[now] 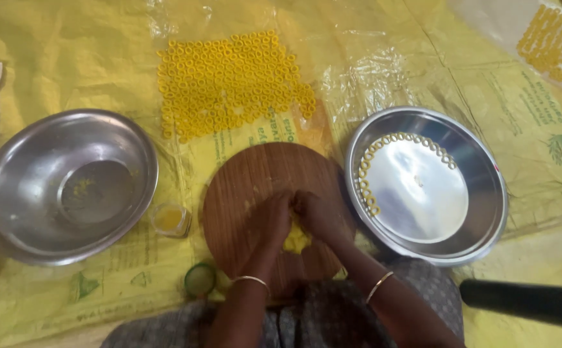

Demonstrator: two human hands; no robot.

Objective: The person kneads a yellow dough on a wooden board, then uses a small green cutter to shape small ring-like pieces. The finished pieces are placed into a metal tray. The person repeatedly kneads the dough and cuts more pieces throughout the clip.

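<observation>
Many dough rings [232,84] laid out; few on steel plate [480,154]. Hands [294,216] pressed together, pinching yellow dough [295,240] on round wooden board [255,174].

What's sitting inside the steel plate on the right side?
Inside the steel plate, small yellow dough rings line its left and upper inner edge in a curved row. The centre is bare, reflective metal. Nothing covers any part of it.

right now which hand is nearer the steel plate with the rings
Right. The right hand works on the wooden board beside the steel plate; the left hand sits farther away.
</observation>
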